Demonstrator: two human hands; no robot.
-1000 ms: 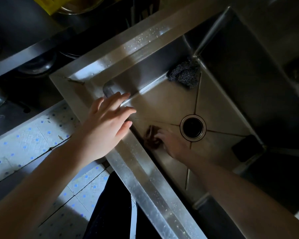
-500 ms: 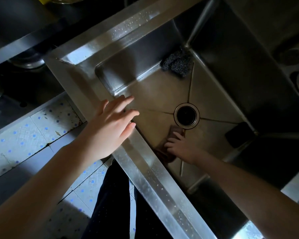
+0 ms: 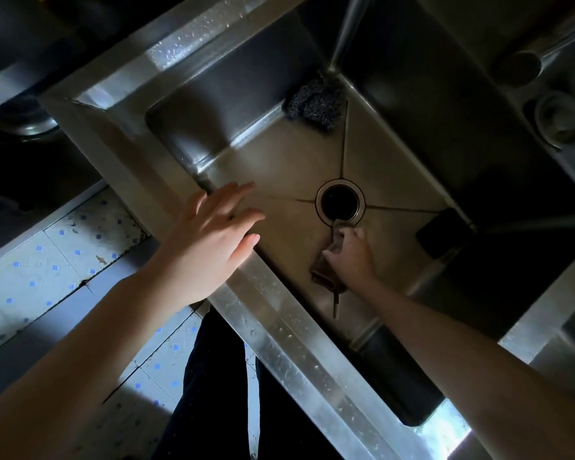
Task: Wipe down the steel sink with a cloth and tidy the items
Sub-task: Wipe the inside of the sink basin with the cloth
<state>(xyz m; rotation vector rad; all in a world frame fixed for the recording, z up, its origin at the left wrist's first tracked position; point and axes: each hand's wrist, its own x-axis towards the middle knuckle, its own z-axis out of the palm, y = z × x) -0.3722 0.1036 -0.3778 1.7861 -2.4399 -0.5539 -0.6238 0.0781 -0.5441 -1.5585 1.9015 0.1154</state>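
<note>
The steel sink (image 3: 279, 327) fills the middle of the head view, its basin dim. My right hand (image 3: 351, 257) presses a dark brown cloth (image 3: 326, 273) flat on the sink floor just below the round drain (image 3: 340, 201). My left hand (image 3: 213, 240) rests with fingers spread on the sink's near rim, holding nothing. A dark steel-wool scourer (image 3: 316, 102) lies in the far corner of the basin. A black block-shaped item (image 3: 440, 232) sits in the basin's right corner.
Round metal fittings (image 3: 558, 122) sit on the ledge at the upper right. A metal pot (image 3: 24, 121) stands left of the sink. White floor tiles with blue dots (image 3: 47, 270) and my dark trousers (image 3: 213, 386) show below the rim.
My right hand has slid the cloth across the sink floor from the left side toward the drain. The left hand stayed on the rim while the camera shifted.
</note>
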